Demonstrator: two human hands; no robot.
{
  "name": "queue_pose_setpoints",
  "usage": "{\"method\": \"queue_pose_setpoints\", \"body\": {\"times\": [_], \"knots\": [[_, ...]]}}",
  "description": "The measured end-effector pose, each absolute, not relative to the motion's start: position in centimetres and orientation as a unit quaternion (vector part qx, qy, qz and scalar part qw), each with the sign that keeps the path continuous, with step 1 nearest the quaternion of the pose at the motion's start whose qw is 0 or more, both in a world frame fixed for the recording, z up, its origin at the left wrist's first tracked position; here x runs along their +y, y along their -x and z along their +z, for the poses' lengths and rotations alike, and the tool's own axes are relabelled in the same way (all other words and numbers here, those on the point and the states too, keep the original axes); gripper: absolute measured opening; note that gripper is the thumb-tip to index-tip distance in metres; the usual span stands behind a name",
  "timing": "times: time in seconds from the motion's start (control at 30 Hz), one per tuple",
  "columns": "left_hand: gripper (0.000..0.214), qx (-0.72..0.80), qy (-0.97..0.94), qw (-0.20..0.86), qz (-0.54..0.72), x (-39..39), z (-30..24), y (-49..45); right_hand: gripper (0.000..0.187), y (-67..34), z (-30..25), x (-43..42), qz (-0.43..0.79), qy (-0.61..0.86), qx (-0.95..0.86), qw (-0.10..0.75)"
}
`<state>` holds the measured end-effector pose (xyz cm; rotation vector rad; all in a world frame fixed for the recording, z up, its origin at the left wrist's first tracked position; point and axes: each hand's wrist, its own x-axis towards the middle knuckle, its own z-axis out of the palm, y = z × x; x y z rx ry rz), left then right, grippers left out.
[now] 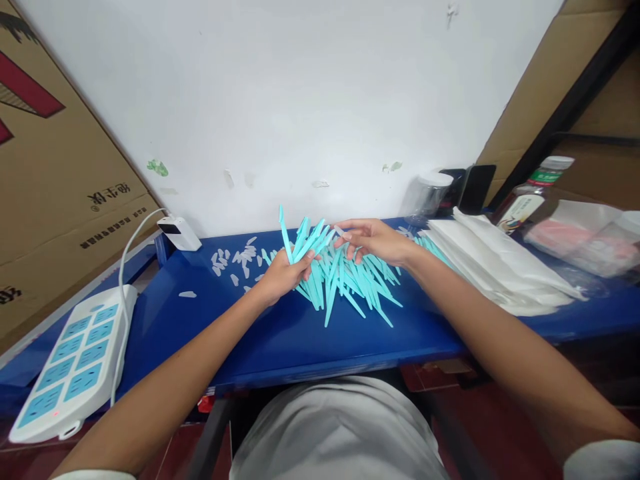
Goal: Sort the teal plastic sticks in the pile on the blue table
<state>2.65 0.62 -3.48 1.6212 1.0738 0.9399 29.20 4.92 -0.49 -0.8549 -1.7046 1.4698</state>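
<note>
Here, in the head camera's view, a person sits at a blue table [180, 340], left hand [286, 275] closed around a fanned bunch of teal sticks [306, 241], tips pointing up and away. The right hand [377, 240] reaches in beside it, thumb and forefinger pinching a small clear piece [340, 231], its other fingers loosely curled above a loose pile of matching sticks [357, 283]. More clear slips [217, 260] lie scattered left of the pile. The step in hand looks like bringing piece and bunch together; the next move would seem to call for a light fingertip grip on the right and a steady left fist. A strip of tabletop runs between the pile and the near edge, with wider room leftward, toward the power strip [75, 367]. The white wall [320, 100] closes off the far side, and white paper sleeves [495, 260] crowd the right, near a bottle [520, 203].
</note>
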Motion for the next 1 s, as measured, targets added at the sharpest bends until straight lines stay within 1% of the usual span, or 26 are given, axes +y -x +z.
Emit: {"method": "queue_pose_setpoints", "body": {"times": [0.2,0.43,0.5,0.67,0.8,0.87,0.97,1.0], "knots": [[0.059,0.431,-0.664,0.477,0.383,0.5,-3.2,-2.8,0.057,-28.2,0.0,3.8,0.574,0.313,-0.683,0.327],[0.059,0.442,-0.669,0.459,0.382,0.6,-3.3,-2.8,0.051,-28.5,0.4,4.0,0.527,0.350,-0.671,0.387],[0.058,0.440,-0.673,0.457,0.379,0.5,-3.1,-2.8,0.047,-28.3,0.2,4.0,0.519,0.353,-0.676,0.386],[0.059,0.429,-0.672,0.471,0.376,0.3,-3.0,-2.9,0.043,-27.3,-0.2,3.7,0.535,0.339,-0.690,0.351],[0.057,0.428,-0.668,0.470,0.386,0.3,-2.9,-2.9,0.038,-27.4,0.0,3.6,0.537,0.355,-0.677,0.356],[0.057,0.433,-0.670,0.464,0.386,0.2,-2.7,-3.0,0.039,-27.8,0.3,3.7,0.534,0.368,-0.666,0.369],[0.058,0.441,-0.678,0.451,0.377,0.1,-2.5,-3.0,0.051,-28.3,0.6,3.7,0.533,0.366,-0.663,0.377],[0.058,0.444,-0.681,0.448,0.372,0.1,-2.5,-3.0,0.052,-28.3,0.7,3.7,0.533,0.364,-0.664,0.379]]}}
